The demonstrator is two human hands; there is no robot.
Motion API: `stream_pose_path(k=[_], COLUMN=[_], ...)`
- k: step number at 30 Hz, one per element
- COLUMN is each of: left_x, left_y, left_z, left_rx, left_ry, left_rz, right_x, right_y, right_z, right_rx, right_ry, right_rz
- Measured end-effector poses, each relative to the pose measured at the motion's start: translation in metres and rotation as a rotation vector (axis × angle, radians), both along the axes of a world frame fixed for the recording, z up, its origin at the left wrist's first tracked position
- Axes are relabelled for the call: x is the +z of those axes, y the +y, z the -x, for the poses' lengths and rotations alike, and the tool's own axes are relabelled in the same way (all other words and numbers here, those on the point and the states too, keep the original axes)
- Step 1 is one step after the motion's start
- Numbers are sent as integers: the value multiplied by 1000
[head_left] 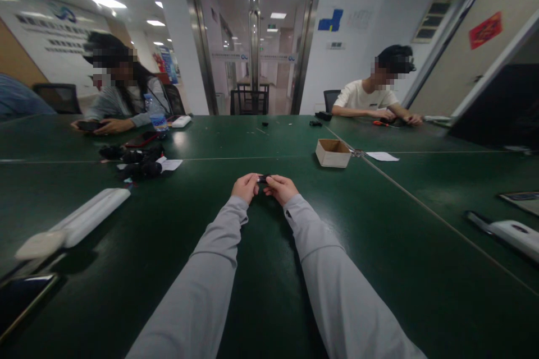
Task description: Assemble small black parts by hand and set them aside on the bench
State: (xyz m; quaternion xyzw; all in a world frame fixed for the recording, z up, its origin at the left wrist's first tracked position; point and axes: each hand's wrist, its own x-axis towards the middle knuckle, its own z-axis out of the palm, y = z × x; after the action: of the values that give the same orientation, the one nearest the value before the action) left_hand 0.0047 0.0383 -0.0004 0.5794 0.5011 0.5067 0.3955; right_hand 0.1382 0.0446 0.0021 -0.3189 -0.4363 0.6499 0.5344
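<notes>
My left hand (pixel 245 186) and my right hand (pixel 280 187) meet over the dark green table (pixel 379 247), both in grey sleeves. Between their fingertips they pinch a small black part (pixel 263 179), held just above the tabletop. Most of that part is hidden by my fingers, so its shape is unclear.
A small open cardboard box (pixel 333 152) stands to the right ahead, with a paper slip (pixel 382 156) beyond it. A heap of black parts (pixel 137 161) lies to the left. A white power strip (pixel 86 217) and a phone (pixel 21 300) sit near left. Two other people work at the far side.
</notes>
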Motion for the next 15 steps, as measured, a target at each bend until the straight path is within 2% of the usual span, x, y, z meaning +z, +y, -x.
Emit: stream_pose_path(k=[3, 9, 15], left_x=[1, 12, 13], left_y=[-2, -12, -12], left_z=[0, 0, 2], left_rx=[55, 173, 217], left_ry=[92, 441, 481], left_rz=[5, -40, 13], right_x=[-1, -1, 1], right_y=[0, 1, -1], right_z=[1, 1, 1], right_rx=[-12, -4, 21], right_ry=[6, -5, -24], right_rz=[-8, -17, -20])
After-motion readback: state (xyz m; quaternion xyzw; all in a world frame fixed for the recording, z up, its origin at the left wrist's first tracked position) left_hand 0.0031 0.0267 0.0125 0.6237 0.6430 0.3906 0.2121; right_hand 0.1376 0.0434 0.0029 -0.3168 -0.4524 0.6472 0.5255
